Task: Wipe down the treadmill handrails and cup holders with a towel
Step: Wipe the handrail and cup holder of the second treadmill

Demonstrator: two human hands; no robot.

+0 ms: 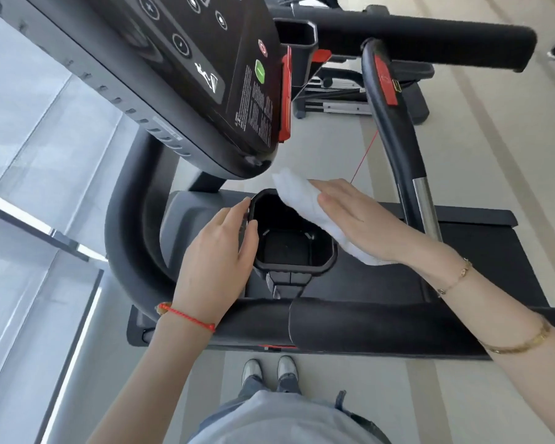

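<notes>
Step in hand, as I read it: the cup holder. Handrails can't be judged done or not from this view.

Left hand (220,248) is partly closed, fingers curled on the left rim of the black cup holder (290,243), thumb at the rim's far-left corner. Looks like a steadying grip, not a lift.

Right hand (354,219) is flat and open, fingers extended, palm pressing the white towel (297,197) down. It isn't gripping the towel, just pinning it under palm and fingers. The towel lies over the cup holder's right rim, its far end poking out past the fingertips toward the console (205,78), its near end showing under the wrist.

Cup holder interior is bare and dark; the towel is not inside it.

Next move, my guess: bunch the towel under the right-hand fingers and push it down into the well, sweep walls and floor, then run around the rim. Left hand will need to clear off the left rim for that edge to get wiped. Near handrail (350,325) runs just below the cup holder; curved right handrail (394,133) stands past the right hand. Both are within reach afterward.

Writing: console shows a green button, a red-ringed button, white icons, and a block of small print, too blurred to read. No brand name legible. Red tag on the right handrail has a mark I can't make out.
</notes>
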